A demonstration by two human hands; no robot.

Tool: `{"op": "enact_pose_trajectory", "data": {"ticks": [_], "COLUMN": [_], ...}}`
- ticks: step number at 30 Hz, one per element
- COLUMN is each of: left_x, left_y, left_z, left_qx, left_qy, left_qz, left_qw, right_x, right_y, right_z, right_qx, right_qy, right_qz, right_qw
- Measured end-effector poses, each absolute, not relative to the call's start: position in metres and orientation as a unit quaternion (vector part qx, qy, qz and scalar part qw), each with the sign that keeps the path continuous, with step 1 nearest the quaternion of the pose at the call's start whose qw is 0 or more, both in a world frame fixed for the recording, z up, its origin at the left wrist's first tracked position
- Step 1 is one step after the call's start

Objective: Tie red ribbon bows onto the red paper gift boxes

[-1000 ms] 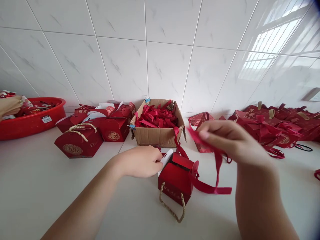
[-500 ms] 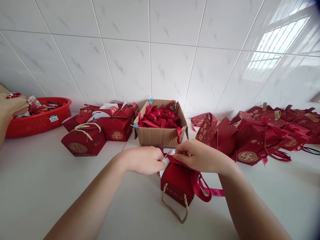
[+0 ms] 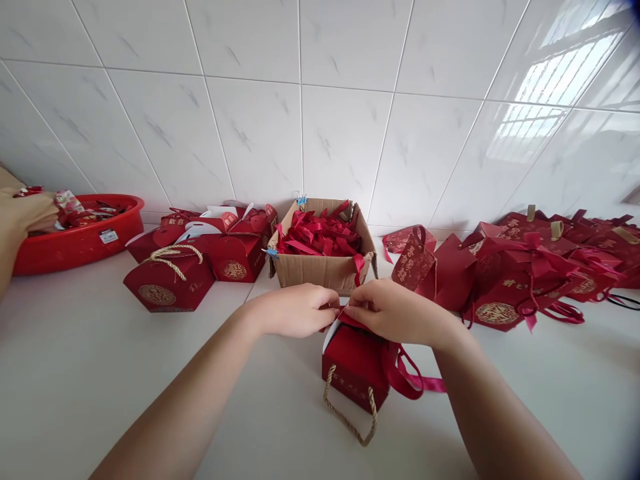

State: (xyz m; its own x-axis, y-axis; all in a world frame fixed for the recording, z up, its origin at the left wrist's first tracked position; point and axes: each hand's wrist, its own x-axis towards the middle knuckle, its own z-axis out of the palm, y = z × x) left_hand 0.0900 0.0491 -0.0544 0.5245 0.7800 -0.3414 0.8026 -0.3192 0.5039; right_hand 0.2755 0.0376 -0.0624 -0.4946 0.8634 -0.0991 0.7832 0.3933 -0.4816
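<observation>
Red box (image 3: 353, 363) handled by both hands, approx. 5:30 from view ctr.
L hand (image 3: 303, 310) & R hand (image 3: 395, 308) are curled nearly closed at box's far top edge; what's gripped can't be told. Red ribbon (image 3: 400, 385) is looped at box's 3–4 o'clock; ribbon carton (image 3: 320, 271) is set at approx. 11:30.

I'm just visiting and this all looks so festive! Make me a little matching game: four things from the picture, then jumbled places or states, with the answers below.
Things
1. red basin
2. cardboard carton
3. right hand
4. rope handle nearest the viewer

Places or states
A. heaped with red ribbons
B. beige and twisted, looping out from a red gift box
C. at the far left, beside another person's hand
D. fingertips at the top of the gift box

Pairs: 1-C, 2-A, 3-D, 4-B
</observation>
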Motion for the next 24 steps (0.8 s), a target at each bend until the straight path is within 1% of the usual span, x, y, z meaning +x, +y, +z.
{"op": "enact_pose_trajectory", "data": {"ticks": [4,6,9,11,12,14,16,18,21,23,24], "left_x": [0.091,0.089,0.082,0.075,0.072,0.066,0.062,0.059,0.055,0.051,0.048], "left_y": [0.05,0.051,0.051,0.051,0.05,0.05,0.05,0.048,0.041,0.035,0.033], "left_z": [-0.058,-0.056,-0.047,-0.037,-0.031,-0.019,-0.009,-0.001,0.004,0.003,0.002], "left_qx": [0.812,0.794,0.76,0.736,0.724,0.7,0.678,0.655,0.636,0.643,0.651], "left_qy": [0.487,0.502,0.493,0.463,0.451,0.445,0.437,0.41,0.383,0.385,0.386], "left_qz": [0.032,0.073,0.188,0.278,0.316,0.384,0.44,0.48,0.497,0.516,0.533], "left_qw": [0.32,0.336,0.38,0.408,0.415,0.406,0.395,0.415,0.449,0.415,0.378], "right_x": [0.276,0.281,0.299,0.315,0.322,0.332,0.334,0.329,0.319,0.314,0.312], "right_y": [0.038,0.038,0.034,0.03,0.028,0.026,0.027,0.029,0.034,0.039,0.041], "right_z": [-0.061,-0.059,-0.054,-0.05,-0.048,-0.044,-0.042,-0.043,-0.047,-0.051,-0.053], "right_qx": [-0.491,-0.49,-0.542,-0.587,-0.599,-0.594,-0.562,-0.53,-0.515,-0.506,-0.498], "right_qy": [-0.834,-0.835,-0.817,-0.798,-0.793,-0.792,-0.796,-0.799,-0.816,-0.831,-0.839], "right_qz": [0.239,0.23,0.146,0.091,0.09,0.139,0.22,0.273,0.257,0.228,0.22], "right_qw": [0.08,0.102,0.131,0.097,0.065,0.004,-0.048,-0.077,-0.058,-0.031,-0.021]}}
